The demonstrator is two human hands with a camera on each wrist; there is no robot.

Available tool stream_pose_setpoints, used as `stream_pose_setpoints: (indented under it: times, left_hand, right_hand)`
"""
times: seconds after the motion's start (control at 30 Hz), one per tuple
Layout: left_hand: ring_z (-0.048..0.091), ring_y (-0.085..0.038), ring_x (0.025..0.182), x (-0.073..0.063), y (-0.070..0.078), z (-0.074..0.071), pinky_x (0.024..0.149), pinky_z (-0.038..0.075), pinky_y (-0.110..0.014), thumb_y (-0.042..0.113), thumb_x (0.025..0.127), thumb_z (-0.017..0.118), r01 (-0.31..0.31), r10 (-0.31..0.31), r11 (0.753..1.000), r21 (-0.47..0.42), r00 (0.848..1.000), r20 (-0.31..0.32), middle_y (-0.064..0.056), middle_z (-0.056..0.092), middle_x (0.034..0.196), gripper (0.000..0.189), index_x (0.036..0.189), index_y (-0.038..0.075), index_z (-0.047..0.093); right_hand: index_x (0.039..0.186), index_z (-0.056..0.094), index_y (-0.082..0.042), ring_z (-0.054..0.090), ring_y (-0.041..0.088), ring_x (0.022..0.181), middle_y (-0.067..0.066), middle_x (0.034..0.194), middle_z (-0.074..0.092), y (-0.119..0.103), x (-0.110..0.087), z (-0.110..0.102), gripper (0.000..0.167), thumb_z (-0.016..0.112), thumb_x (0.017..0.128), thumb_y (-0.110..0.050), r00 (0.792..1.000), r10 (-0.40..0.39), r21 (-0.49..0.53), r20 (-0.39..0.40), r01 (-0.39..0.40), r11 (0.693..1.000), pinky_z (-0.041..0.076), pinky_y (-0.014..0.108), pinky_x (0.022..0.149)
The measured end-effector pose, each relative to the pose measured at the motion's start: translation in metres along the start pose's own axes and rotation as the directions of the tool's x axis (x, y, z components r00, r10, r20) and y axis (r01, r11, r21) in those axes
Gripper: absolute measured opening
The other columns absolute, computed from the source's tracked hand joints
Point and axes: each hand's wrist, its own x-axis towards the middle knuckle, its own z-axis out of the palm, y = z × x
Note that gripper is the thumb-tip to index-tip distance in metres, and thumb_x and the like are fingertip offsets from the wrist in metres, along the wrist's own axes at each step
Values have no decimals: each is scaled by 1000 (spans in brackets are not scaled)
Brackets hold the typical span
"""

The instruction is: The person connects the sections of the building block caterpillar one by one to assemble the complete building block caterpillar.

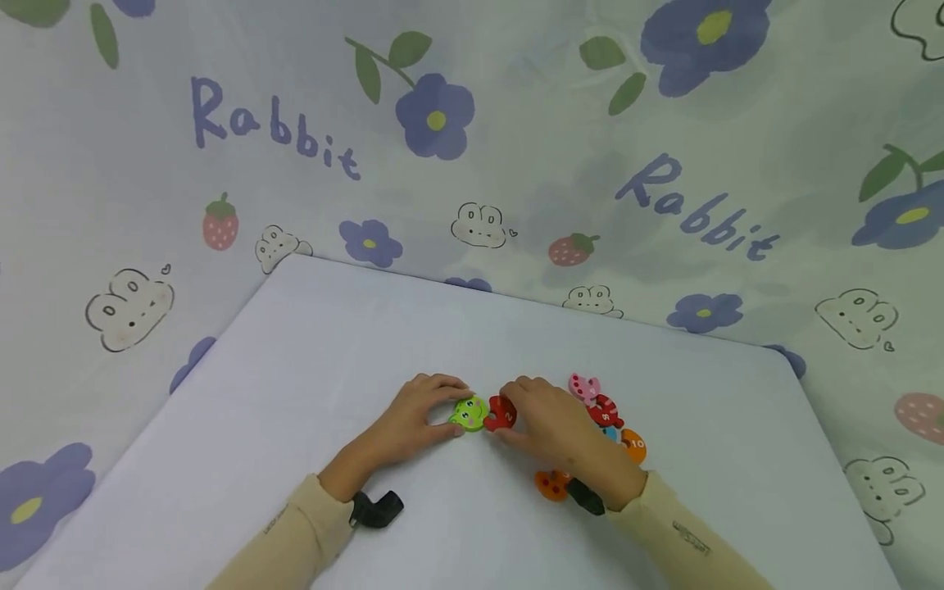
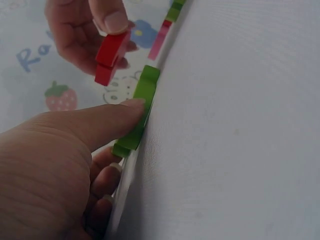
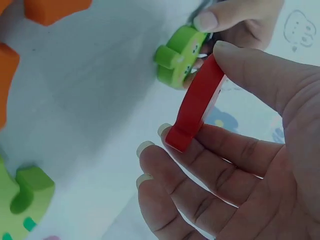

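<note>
A green puzzle piece with a smiling face (image 1: 469, 414) lies flat on the white table. My left hand (image 1: 415, 419) pinches it by its edges, thumb on the near side and fingers on the far side. Just right of it, a red puzzle piece marked 2 (image 1: 501, 413) is gripped between the thumb and fingers of my right hand (image 1: 553, 422). In the left wrist view the red piece (image 2: 112, 57) is raised off the table, while the green piece (image 2: 140, 107) stays down on it. The red piece's notch faces the green face piece.
Right of my right hand lie a pink piece (image 1: 584, 387), a red striped piece (image 1: 605, 411) and an orange piece marked 10 (image 1: 633, 446). Another orange piece (image 1: 551, 485) sits nearer, below that hand. A black strap-like object (image 1: 378, 510) shows by my left wrist. Printed cloth (image 1: 487, 164) hangs behind the table.
</note>
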Motion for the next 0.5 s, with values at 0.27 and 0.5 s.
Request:
stream_pose_setpoints:
  times: [0.27,0.5]
  left_hand:
    - [49,-22,129,4,4,-1,109,39,-50,26,92,83,-2,2,1000,3,1000,10,5,57,146,51,141,21,67]
    - [51,-22,124,2,3,0,106,41,-51,23,90,85,-21,21,1000,2,999,-25,4,59,143,53,140,19,67]
  right_hand:
    - [124,70,-13,60,16,93,0,106,67,6,8,13,54,87,85,-46,996,17,-4,89,-17,1000,56,34,81]
    - [121,69,-12,62,17,89,1,104,66,3,12,14,52,87,85,-45,993,-32,-61,110,39,997,57,34,79]
